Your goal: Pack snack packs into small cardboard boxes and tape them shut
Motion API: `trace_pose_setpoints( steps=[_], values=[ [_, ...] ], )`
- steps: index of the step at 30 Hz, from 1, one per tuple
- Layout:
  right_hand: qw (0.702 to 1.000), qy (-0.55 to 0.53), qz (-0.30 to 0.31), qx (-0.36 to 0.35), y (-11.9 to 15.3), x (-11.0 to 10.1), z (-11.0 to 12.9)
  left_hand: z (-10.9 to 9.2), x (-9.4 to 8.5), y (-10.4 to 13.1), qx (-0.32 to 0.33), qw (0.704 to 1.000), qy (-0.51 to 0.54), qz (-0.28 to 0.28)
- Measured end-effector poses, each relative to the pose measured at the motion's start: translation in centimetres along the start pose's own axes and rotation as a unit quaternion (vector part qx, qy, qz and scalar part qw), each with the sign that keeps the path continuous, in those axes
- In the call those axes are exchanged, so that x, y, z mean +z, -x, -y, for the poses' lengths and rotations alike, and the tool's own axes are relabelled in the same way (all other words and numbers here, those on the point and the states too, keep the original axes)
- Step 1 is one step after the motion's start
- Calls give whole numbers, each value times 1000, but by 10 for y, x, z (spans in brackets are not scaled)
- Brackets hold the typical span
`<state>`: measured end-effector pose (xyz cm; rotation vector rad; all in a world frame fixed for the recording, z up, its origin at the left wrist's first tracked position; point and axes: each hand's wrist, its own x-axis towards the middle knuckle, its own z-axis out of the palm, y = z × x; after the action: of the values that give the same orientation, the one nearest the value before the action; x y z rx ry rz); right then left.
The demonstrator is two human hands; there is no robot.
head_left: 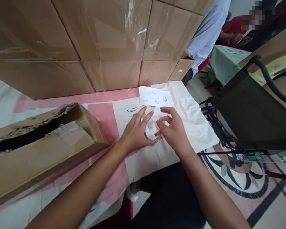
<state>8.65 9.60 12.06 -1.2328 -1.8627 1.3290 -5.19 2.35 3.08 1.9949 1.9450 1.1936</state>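
Observation:
My left hand [138,130] curves its fingers and thumb around a small whitish, partly see-through container [151,129], just above the cloth. Close to its right side is my right hand [173,128], thumb and a curled finger pinched together, the forefinger stretched out above. Whatever the pinch holds is too small to make out. Beyond the hands lies a white sheet of paper [147,93] with a few small clip-like shapes on it. Left of the paper, a little heap of small silvery pieces [132,109] rests on the cloth.
Stacked taped cardboard boxes [114,41] wall off the far side. A torn-open carton [45,149] stands at left on the pink-and-white cloth [143,165]. A dark folding chair [250,111] is at right. One person in a light blue sleeve [209,28] and another in red are behind.

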Motion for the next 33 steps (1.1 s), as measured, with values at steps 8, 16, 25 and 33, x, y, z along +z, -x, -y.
trace_pose_setpoints(
  steps=[8, 16, 25, 33],
  values=[
    [999, 26, -27, 21, 50, -37, -12, 2, 0, 0, 1, 1000, -22, 13],
    [996, 34, 6, 88, 71, -39, -50, 0, 0, 0, -5, 999, -44, 16],
    [994, -51, 44, 89, 60, -32, -67, -4, -2, -2, -16, 996, -83, 25],
    [973, -101, 114, 172, 48, -30, -64, -5, -1, -2, -15, 996, -90, 23]
  ],
)
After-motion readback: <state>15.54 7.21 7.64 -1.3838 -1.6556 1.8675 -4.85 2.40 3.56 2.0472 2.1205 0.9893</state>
